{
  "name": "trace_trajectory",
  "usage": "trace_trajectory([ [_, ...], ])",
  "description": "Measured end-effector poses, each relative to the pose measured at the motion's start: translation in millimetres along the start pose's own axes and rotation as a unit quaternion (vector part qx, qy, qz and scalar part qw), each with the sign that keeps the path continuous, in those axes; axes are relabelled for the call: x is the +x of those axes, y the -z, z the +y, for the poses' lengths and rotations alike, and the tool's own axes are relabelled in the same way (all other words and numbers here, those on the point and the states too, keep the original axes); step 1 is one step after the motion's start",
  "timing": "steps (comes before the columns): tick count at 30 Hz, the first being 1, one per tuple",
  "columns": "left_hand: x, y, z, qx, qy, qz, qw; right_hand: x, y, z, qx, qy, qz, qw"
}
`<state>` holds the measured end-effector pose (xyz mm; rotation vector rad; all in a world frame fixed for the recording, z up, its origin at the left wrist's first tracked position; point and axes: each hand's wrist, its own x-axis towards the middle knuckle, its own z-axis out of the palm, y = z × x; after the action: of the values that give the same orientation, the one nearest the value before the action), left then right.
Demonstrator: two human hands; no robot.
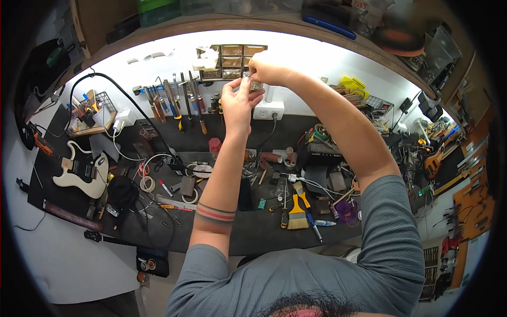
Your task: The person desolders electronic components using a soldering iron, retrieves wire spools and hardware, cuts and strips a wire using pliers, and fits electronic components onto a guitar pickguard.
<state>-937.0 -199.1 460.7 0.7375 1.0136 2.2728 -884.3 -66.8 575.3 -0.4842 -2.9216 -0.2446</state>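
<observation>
Both arms reach up and forward to a wall-mounted cabinet of small clear-fronted drawers (231, 62). My left hand (238, 103) has its thumb and fingers closed around a small see-through drawer (256, 86) with little bits inside, held just below the cabinet's right side. Over the top of that drawer, my right hand (266, 68) bends down with its fingers drawn together. Those fingertips are partly hidden, and anything pinched in them is too small to make out.
Chisels and screwdrivers (177, 100) hang on the wall to the left. Below lies a dark workbench (248, 227) crowded with tools, brushes (298, 215) and cables. A white guitar body (84, 171) rests at the left. A shelf edge (253, 24) runs overhead; a power outlet (268, 110) sits below the cabinet.
</observation>
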Motion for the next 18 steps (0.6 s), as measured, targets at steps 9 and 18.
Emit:
trace_trajectory([
  [9, -3.9, 5.3, -7.3, -0.033, 0.007, -0.034, 0.999, 1.3, -20.4, 27.6, 0.028, 0.018, 0.031, 0.999],
  [18, -11.5, 10.0, -9.0, -0.011, -0.016, -0.038, 0.999, -8.5, -32.1, 31.4, 0.285, 0.026, 0.066, 0.956],
])
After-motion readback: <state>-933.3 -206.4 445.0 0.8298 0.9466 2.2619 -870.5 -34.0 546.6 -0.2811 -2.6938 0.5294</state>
